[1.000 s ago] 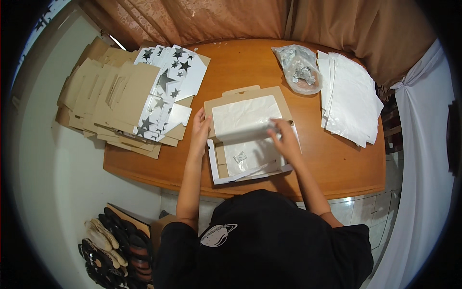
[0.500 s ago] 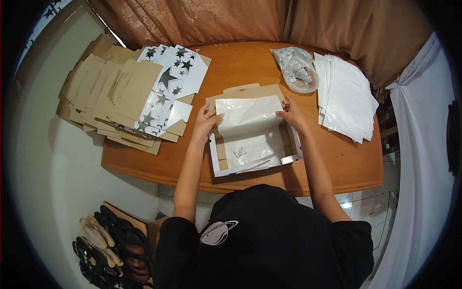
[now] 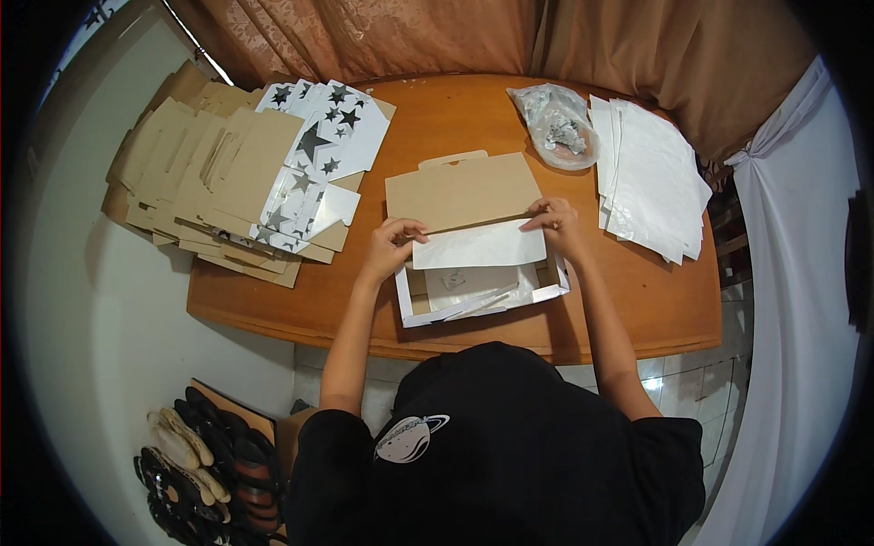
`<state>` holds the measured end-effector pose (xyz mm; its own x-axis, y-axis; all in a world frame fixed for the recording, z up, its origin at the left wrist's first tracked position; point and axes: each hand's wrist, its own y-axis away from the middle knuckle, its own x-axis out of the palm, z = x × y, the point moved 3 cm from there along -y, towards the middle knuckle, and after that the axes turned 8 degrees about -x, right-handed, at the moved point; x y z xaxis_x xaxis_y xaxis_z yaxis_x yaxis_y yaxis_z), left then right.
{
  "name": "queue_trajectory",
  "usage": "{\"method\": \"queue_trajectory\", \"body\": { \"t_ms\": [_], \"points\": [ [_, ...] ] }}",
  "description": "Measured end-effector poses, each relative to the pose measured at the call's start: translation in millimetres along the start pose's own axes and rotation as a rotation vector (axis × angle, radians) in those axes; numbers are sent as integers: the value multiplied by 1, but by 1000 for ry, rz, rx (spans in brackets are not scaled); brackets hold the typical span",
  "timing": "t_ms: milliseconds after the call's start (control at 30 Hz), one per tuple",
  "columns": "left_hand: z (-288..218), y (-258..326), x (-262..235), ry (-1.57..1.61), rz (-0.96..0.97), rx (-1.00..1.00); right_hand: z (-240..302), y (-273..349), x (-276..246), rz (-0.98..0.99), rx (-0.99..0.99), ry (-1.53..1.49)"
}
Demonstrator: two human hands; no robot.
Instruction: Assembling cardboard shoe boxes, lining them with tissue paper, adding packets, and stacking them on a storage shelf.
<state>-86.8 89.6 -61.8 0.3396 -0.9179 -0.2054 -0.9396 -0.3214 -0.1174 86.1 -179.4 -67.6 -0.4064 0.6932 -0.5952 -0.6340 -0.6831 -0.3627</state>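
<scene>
A cardboard box [image 3: 419,318] with white outer sides stands on the table in front of me, its brown lid [image 3: 460,193] folded back on the far side. My left hand [image 3: 395,244] pinches the left end of the folded-over edge of a white paper sheet [image 3: 481,246]. At the other end, my right hand [image 3: 555,227] grips the same edge. The sheet lines the box, and its far part is bent toward me above the inside. A small silvery packet [image 3: 453,279] lies on the paper in the box.
Flat brown and star-printed cartons [image 3: 218,173] are stacked at the left of the wooden table [image 3: 437,118]. At the back right lie a clear plastic bag [image 3: 560,127] of small silvery pieces and a pile of white paper sheets [image 3: 651,182]. Shoes [image 3: 200,455] stand at the lower left.
Both hands have come toward me, bringing the far edge of the sheet down and over the box. More of the brown lid now shows.
</scene>
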Motion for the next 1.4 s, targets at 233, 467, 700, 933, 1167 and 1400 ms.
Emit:
{"method": "queue_trajectory", "body": {
  "t_ms": [233,467,700,933,1167,1400],
  "points": [
    [-24,21,6,-657,206,156,38,7,-4,235,-253,444],
    [-28,31,19,-1068,309,392,39,17,1,490,-276,746],
    [-36,35,54,-1153,242,262,54,31,10,362,-357,799],
    [-40,66,86,-977,390,-171,69,41,18,435,-286,511],
    [-49,75,77,-807,-88,104,72,46,23,469,-315,372],
    [-52,91,86,-868,-126,231,70,23,18,241,-292,356]
  ]
}}
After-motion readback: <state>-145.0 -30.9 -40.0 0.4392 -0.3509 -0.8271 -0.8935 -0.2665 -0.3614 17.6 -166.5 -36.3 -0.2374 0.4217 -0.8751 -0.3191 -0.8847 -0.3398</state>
